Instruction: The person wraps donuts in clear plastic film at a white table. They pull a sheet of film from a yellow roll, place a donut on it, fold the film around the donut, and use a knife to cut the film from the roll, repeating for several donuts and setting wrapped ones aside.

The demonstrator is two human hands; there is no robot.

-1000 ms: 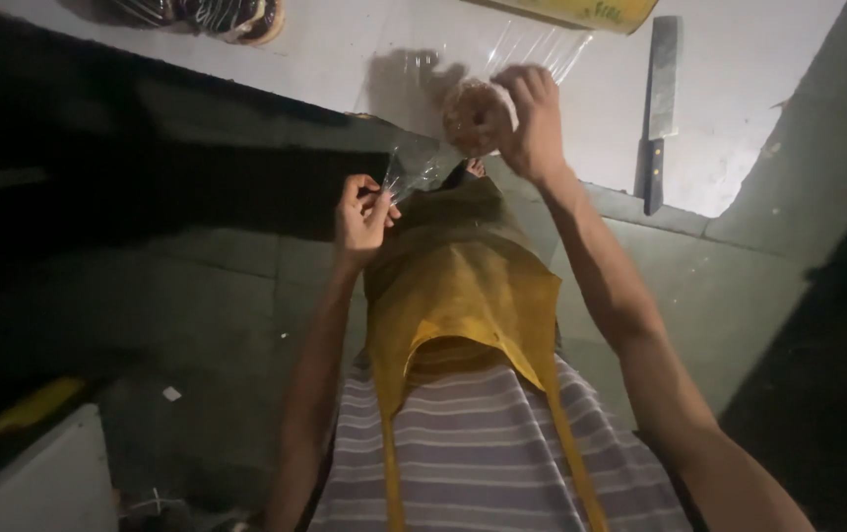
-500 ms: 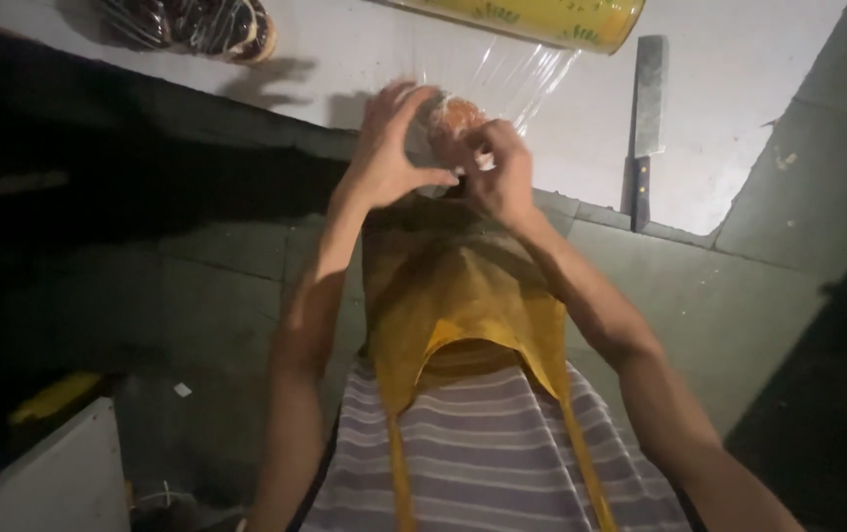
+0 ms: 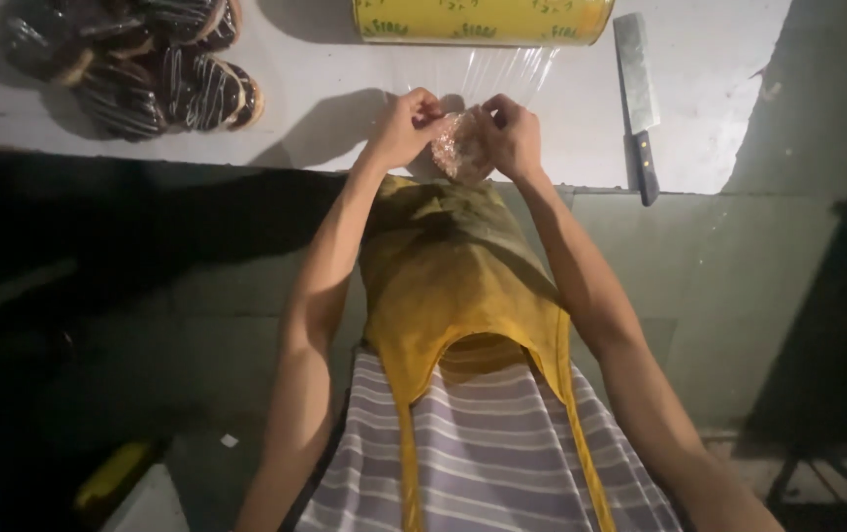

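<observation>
My left hand [image 3: 406, 126] and my right hand [image 3: 512, 133] both grip a round pinkish doughnut [image 3: 458, 148] wrapped in clear film, held at the near edge of the white counter [image 3: 335, 89]. A sheet of clear plastic film [image 3: 488, 74] runs from the doughnut back to a yellow-green film roll [image 3: 483, 20] lying at the far side of the counter. My fingers press the film around the doughnut from both sides.
A pile of wrapped chocolate-glazed doughnuts [image 3: 138, 64] lies at the counter's left. A cleaver-style knife [image 3: 637, 99] rests to the right of the roll, handle toward me. I wear a yellow apron [image 3: 453, 286] over a striped shirt. Dark floor lies below.
My hands came together on the doughnut and lowered it toward the counter edge. The view shifted, bringing the film roll and the doughnut pile more into sight.
</observation>
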